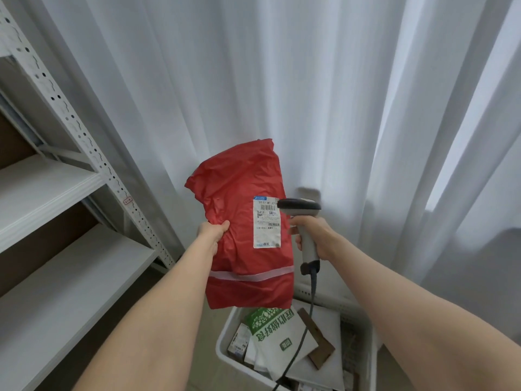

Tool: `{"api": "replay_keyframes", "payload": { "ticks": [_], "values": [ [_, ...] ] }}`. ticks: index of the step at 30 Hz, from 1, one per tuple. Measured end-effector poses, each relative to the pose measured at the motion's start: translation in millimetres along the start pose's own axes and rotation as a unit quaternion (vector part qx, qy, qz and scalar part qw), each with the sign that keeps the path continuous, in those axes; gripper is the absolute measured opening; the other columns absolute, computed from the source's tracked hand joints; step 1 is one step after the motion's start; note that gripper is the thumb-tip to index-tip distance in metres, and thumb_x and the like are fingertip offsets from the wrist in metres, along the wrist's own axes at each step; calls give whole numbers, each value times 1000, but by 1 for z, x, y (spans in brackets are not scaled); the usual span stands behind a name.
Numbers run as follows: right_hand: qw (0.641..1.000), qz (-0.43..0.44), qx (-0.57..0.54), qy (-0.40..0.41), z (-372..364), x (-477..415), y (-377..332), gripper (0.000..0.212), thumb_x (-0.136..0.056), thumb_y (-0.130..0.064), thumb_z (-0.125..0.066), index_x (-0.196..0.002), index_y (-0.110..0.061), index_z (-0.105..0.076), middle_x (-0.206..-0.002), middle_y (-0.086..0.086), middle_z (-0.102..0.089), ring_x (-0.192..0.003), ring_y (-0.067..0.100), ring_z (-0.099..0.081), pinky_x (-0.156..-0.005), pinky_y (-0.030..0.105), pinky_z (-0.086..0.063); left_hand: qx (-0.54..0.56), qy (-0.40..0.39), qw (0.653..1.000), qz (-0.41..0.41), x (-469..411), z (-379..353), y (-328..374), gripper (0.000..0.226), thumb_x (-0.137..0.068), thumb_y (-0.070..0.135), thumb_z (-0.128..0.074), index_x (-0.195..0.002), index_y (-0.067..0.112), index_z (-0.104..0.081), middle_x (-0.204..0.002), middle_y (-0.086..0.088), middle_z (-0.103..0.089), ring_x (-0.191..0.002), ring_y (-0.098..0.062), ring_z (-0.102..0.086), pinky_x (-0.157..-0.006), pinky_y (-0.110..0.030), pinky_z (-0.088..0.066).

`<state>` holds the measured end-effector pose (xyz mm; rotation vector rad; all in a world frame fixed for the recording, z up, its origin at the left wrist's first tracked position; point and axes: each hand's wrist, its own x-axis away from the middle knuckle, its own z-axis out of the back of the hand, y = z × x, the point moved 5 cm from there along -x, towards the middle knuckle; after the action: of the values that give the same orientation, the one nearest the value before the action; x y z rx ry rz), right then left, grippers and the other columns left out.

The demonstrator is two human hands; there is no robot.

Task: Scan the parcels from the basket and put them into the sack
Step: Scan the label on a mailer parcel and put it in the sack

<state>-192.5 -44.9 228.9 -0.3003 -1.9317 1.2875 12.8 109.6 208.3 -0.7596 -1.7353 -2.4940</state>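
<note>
My left hand (pixel 212 232) grips the left edge of a red plastic parcel (pixel 239 198) and holds it upright in front of the curtain. A white shipping label (pixel 266 225) with a barcode faces me on the parcel's right side. My right hand (pixel 314 235) grips the handle of a grey barcode scanner (pixel 300 208); its dark head points left at the label, close to the parcel's right edge. The scanner's cable hangs down into the white basket (pixel 224 349) below, which holds several parcels, among them a white and green bag (pixel 277 330). No sack is in view.
A white metal shelving unit (pixel 56 176) with bare shelves stands to the left. A white curtain (pixel 338 94) fills the background. A brown cardboard piece (pixel 318 345) lies in the basket on a white envelope.
</note>
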Motion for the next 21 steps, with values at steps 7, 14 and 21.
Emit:
{"api": "replay_keyframes", "payload": {
  "ticks": [7, 14, 21],
  "values": [
    [999, 17, 37, -25, 2, 8, -9, 12, -84, -8, -62, -95, -5, -63, -68, 11, -65, -43, 13, -50, -44, 23, -43, 10, -1, 1000, 6, -6, -5, 1, 51, -89, 16, -66, -132, -4, -48, -131, -18, -55, -117, -34, -55, -95, -36, -44],
    [998, 0, 52, -25, 6, 15, -17, 5, -83, -6, -58, -87, -9, -60, -60, 5, -57, -44, 11, -48, -44, 22, -42, -1, 9, 1000, 8, -11, -6, 2, 51, -90, 18, -66, -132, -3, -48, -132, -17, -55, -118, -34, -54, -95, -34, -43],
    [999, 4, 47, -23, 0, 18, -24, 4, -84, -6, -57, -85, -9, -58, -57, 3, -53, -43, 11, -48, -43, 20, -42, -9, 14, 1000, 6, -16, -6, 0, 51, -89, 17, -66, -132, -3, -48, -132, -18, -54, -118, -35, -54, -100, -37, -42]
  ]
}}
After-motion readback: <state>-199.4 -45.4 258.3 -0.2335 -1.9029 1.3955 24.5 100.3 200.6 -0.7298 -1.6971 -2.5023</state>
